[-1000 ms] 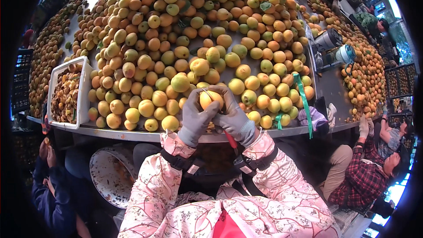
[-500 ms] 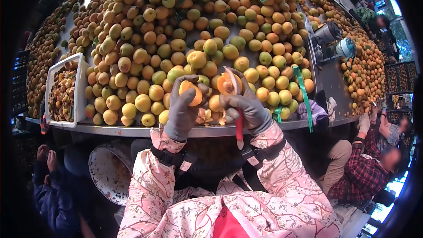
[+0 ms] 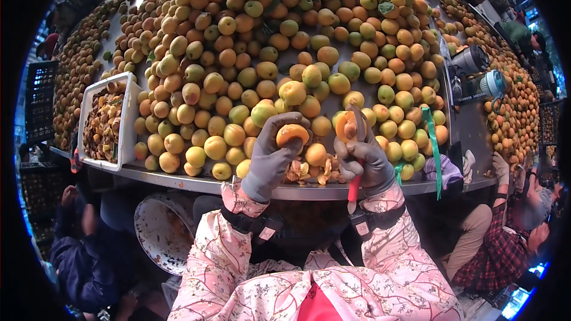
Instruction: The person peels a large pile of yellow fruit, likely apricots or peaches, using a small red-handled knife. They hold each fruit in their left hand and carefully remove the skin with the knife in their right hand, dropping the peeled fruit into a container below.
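In my gloved left hand (image 3: 267, 163) is an apricot half (image 3: 292, 133), gripped by thumb and fingers above the table's near edge. My right hand (image 3: 370, 160), also in a grey glove, is closed around a red-handled knife (image 3: 354, 188). Its blade points up past another apricot half (image 3: 341, 125), held in the same hand, with the brown pit (image 3: 350, 129) showing in the flesh. Between the hands, apricot scraps (image 3: 301, 170) lie at the metal rim beside a whole apricot (image 3: 316, 154). Whole apricots (image 3: 234, 135) are heaped just beyond.
A white bin (image 3: 128, 120) of pits and scraps stands at left. Below the table is a stained white bucket (image 3: 160, 232). Green ribbon (image 3: 433, 148), a striped cloth (image 3: 443, 168) and two bottles (image 3: 479, 85) are at right. People sit on both sides.
The whole scene has shifted rightward in view. The apricot half in my left hand has tilted, and the half with the pit has turned beside the knife blade.
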A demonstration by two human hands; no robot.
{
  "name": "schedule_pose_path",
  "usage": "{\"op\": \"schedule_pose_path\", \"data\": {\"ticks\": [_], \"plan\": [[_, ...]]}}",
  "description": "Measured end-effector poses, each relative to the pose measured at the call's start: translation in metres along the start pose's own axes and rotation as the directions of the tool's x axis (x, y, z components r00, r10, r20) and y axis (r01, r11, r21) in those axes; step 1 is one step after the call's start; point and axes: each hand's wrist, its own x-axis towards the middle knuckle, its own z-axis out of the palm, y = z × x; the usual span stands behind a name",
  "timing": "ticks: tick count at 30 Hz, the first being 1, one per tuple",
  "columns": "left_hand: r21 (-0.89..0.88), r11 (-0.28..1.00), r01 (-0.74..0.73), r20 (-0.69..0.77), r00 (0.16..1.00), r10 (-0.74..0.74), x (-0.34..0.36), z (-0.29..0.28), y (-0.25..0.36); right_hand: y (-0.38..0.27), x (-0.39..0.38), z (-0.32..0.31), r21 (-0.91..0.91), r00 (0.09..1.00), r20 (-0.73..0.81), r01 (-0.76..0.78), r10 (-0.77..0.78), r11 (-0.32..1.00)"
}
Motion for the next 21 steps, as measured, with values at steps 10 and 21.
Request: {"op": "schedule_pose_path", "data": {"ticks": [10,21], "plan": [[0.289,0.956,-0.05,0.006,0.999,0.05,0.0,-0.004,-0.009,0.001,0.007,0.003,0.014,0.996,-0.039,-0.077,0.078,0.997],[0.382,0.922,-0.063,0.269,0.962,-0.045,-0.03,0.013,-0.005,0.015,0.001,-0.038,-0.059,0.999,-0.041,0.009,-0.012,0.998]]}}
